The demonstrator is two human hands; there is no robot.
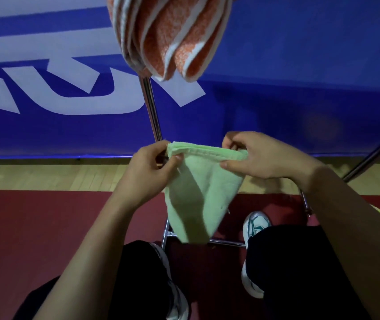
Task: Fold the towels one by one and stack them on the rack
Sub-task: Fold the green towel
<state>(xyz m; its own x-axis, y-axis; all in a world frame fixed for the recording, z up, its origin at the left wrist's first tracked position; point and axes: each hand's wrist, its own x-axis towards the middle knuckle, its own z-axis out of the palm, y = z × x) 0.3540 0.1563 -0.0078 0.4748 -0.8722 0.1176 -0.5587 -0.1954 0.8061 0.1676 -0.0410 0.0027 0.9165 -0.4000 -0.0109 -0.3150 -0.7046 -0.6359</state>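
One view only, head-worn, wide-angle, so no overlap with any second camera. It looks forward and steeply down from the person's own eye level. Forearms enter from 5 and 7 o'clock; the left hand (148, 166) and right hand (257, 158) meet close below the lens, just above frame centre, pinching a green towel (198, 195). Shoes (254, 227) and floor (45, 227) lie directly beneath, toward 6 o'clock. A blue banner (288, 88) fills the upper half, facing the camera. At 12 o'clock orange striped towels (172, 35) hang very near, cropped, probably on the rack (152, 107).
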